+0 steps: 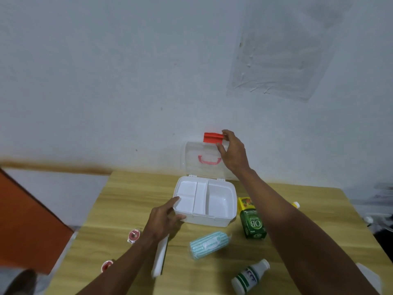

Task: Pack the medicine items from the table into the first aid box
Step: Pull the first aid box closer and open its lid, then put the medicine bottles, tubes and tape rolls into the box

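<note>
The white first aid box (221,218) stands open on the wooden table (127,192), its inner tray divided into compartments with nothing in them. My right hand (232,154) pinches the red latch (212,137) at the top of the clear raised lid (197,162). My left hand (164,220) grips the box's front left corner. Loose on the table lie a green carton (253,224), a yellow box (244,202), a teal striped bandage roll (209,244), a white bottle (249,277), a flat white pack (160,256) and two red-cored tape rolls (133,235) (106,265).
A pale wall rises right behind the box. An orange panel (27,226) stands left of the table. A small yellow-capped item (296,204) peeks out behind my right forearm. Dark clutter sits off the table's right edge.
</note>
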